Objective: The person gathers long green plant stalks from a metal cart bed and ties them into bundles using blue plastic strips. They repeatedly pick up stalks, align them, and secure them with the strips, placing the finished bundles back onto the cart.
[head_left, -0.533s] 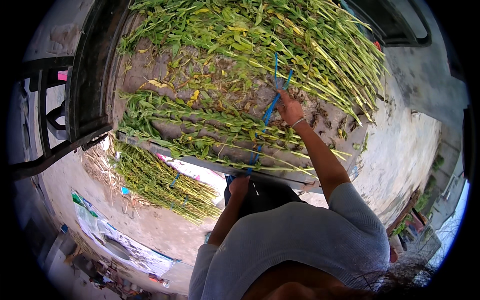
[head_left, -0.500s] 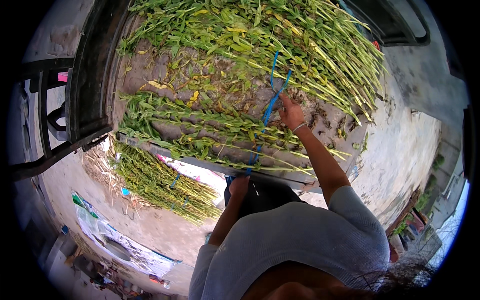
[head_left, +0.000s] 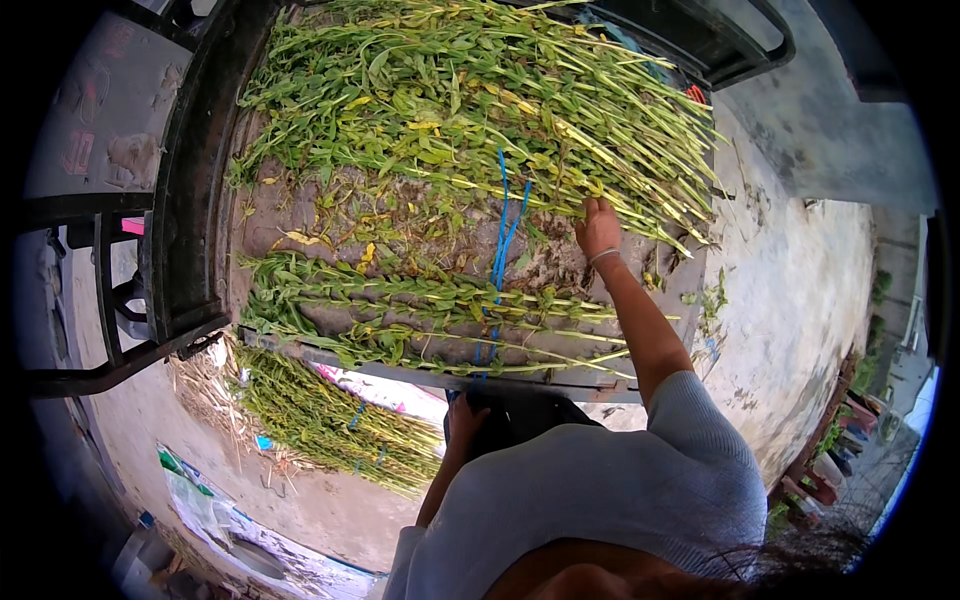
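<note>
A thick pile of leafy green stalks [head_left: 430,90] lies across the far part of a truck bed [head_left: 560,270]. My right hand [head_left: 598,228], with a thin bracelet at the wrist, is at the pile's near edge, its fingers curled onto a stalk among the cut ends. A thinner row of stalks [head_left: 400,295] runs along the bed's near side. Blue strapping [head_left: 499,260] lies across that row, its far ends reaching the big pile. My left hand [head_left: 466,415] is low beside the bed's near edge, close to the strapping's near end; its fingers are mostly hidden.
A dark metal frame [head_left: 185,200] walls the bed's left end. On the ground at lower left rests another bundle of stalks [head_left: 330,415], tied with blue strapping. Dry straw [head_left: 205,385] and a pale sheet [head_left: 240,530] lie near it. Concrete [head_left: 790,300] spreads to the right.
My right hand has left the blue strapping and moved to the large pile's cut ends. The strapping now lies loose over the near row. My left hand has dropped lower, away from the bed's edge.
</note>
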Tool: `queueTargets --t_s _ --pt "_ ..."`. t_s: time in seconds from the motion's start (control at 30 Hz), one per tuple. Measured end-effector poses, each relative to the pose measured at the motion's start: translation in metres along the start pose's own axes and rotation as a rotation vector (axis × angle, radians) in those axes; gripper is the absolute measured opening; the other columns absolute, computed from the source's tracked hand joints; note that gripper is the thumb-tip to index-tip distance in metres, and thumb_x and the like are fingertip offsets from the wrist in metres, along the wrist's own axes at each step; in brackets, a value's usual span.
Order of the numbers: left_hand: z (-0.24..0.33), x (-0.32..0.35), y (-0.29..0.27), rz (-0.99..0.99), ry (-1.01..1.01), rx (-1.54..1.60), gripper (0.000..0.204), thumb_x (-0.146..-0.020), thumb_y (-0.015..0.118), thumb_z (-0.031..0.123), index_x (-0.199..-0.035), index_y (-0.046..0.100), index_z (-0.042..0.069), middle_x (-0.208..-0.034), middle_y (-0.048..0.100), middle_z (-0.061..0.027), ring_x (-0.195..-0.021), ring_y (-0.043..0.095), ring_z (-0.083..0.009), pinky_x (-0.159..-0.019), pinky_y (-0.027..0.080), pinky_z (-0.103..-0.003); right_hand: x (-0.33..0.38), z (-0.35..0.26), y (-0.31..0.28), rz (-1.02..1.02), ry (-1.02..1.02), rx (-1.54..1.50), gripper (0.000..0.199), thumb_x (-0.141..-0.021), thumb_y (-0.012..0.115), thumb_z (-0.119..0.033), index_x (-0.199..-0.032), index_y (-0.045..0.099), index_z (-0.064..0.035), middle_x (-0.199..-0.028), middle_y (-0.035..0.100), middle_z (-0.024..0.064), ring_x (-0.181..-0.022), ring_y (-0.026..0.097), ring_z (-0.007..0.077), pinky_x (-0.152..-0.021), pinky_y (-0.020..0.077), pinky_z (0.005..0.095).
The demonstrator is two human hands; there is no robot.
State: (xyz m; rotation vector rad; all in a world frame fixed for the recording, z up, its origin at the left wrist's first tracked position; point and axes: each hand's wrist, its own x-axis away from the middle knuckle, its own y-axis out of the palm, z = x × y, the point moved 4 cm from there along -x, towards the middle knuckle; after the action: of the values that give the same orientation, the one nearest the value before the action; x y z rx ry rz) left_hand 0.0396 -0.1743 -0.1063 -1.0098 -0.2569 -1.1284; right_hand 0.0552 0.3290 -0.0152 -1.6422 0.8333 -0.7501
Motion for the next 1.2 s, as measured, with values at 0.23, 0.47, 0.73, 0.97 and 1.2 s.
queueTargets --t_s 0.23,0.47,0.73,0.97,1.2 --pt "0.004 0.004 -0.013 0.096 -0.06 -0.05 0.051 -0.071 0.067 0.032 -0.105 0.051 -0.002 -0.098 0.057 -0.0205 -0.092 0.053 -0.0369 -0.081 0.043 -0.044 -0.054 -0.004 0.031 -0.079 0.053 0.527 0.063 -0.069 0.065 -0.019 -0.124 0.036 -0.0069 -0.12 0.04 0.0099 -0.111 0.04 0.026 -0.088 0.0345 0.0474" --pt "0.011 0.001 -0.019 0.282 -0.057 0.052 0.028 -0.072 0.065 0.027 -0.085 0.06 0.003 -0.082 0.06 -0.0145 -0.08 0.057 -0.0323 -0.072 0.046 -0.041 -0.051 0.0 0.029 -0.143 -0.155 0.606 0.054 -0.083 0.048 -0.013 -0.134 0.03 -0.0146 -0.114 0.047 0.0099 -0.111 0.04 0.0252 -0.087 0.0331 0.0487" --pt "0.014 -0.002 -0.016 0.22 -0.042 0.069 0.022 -0.075 0.06 0.029 -0.077 0.059 0.006 -0.072 0.059 -0.0137 -0.072 0.058 -0.0333 -0.065 0.046 -0.043 -0.064 0.001 0.035 -0.097 -0.048 0.558 0.057 -0.081 0.052 -0.012 -0.133 0.029 -0.0119 -0.109 0.054 0.0072 -0.107 0.043 0.0262 -0.084 0.0352 0.048" --pt "0.003 0.006 -0.008 0.105 -0.048 -0.078 0.022 -0.078 0.056 0.032 -0.08 0.061 0.01 -0.079 0.062 -0.0132 -0.075 0.06 -0.0333 -0.064 0.049 -0.042 -0.086 -0.003 -0.02 -0.316 -0.046 0.405 0.062 -0.068 0.063 -0.014 -0.122 0.033 -0.0078 -0.093 0.06 0.0125 -0.101 0.05 0.0307 -0.085 0.0347 0.0538" --pt "0.007 0.021 -0.021 0.2 -0.093 0.126 0.022 -0.076 0.061 0.03 -0.076 0.062 0.009 -0.075 0.063 -0.0124 -0.072 0.061 -0.0307 -0.065 0.049 -0.039 -0.117 -0.03 -0.145 -0.027 -0.258 0.432 0.035 -0.062 0.058 -0.007 -0.095 0.046 -0.0058 -0.083 0.062 0.0128 -0.081 0.058 0.0291 -0.067 0.0468 0.0434"
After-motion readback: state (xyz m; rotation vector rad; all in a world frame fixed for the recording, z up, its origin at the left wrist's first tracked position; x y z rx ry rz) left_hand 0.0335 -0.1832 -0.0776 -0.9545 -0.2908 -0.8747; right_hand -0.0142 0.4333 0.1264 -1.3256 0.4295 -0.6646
